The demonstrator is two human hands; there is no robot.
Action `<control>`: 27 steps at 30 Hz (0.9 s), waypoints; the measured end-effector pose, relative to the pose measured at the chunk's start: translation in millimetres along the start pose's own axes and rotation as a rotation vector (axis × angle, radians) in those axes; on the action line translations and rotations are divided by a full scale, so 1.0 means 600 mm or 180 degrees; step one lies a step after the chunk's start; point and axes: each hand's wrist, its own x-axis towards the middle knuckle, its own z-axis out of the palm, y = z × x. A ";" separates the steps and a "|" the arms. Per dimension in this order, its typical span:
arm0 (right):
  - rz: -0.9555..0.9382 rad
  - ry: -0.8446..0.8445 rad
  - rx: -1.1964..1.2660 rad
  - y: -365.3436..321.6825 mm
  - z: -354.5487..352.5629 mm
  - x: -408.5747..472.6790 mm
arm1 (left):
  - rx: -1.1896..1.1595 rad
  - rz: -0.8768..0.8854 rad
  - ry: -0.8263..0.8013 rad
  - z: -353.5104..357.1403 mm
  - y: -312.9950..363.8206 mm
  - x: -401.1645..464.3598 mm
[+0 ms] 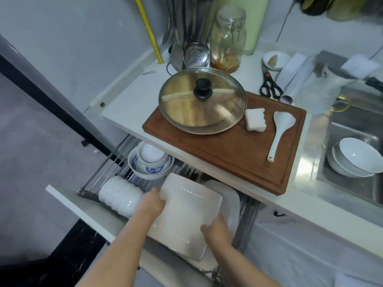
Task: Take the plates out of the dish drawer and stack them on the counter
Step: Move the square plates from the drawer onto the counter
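Both hands, left hand (pixel 152 201) and right hand (pixel 215 228), grip opposite edges of a square plate (pixel 186 214) above the open dish drawer (pixel 87 214). Its far corner points toward 12 o'clock, just short of the worktop (pixel 128 104) edge.

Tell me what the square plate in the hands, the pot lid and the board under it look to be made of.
Square plate: glazed white ceramic by its look, glossy highlights along the inner rim.
Pot lid: clear glass in a shiny metal rim, with a black knob, probably plastic.
Cutting board: reddish-brown wood, matte, grain faintly visible.

head view looks steeply down, close over the open drawer (pixel 87 214) and counter (pixel 128 104), edges seemingly blurred
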 end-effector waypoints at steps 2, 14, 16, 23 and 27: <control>-0.0190 -0.0031 0.0168 -0.023 -0.003 -0.027 | -0.0008 0.0008 0.0097 -0.039 -0.007 -0.023; -0.0937 0.0008 0.0939 -0.120 -0.102 -0.140 | 0.0183 0.0144 0.1058 -0.226 0.040 -0.142; -0.1043 0.0105 0.0965 -0.126 -0.138 -0.143 | 0.0133 0.0282 0.1171 -0.239 0.068 -0.156; -0.1228 0.0711 0.0981 -0.111 -0.287 -0.137 | -0.0286 0.0832 0.1534 -0.239 0.201 -0.200; -0.1269 0.1073 0.1153 -0.072 -0.377 -0.140 | -0.0557 0.1094 0.1504 -0.207 0.298 -0.219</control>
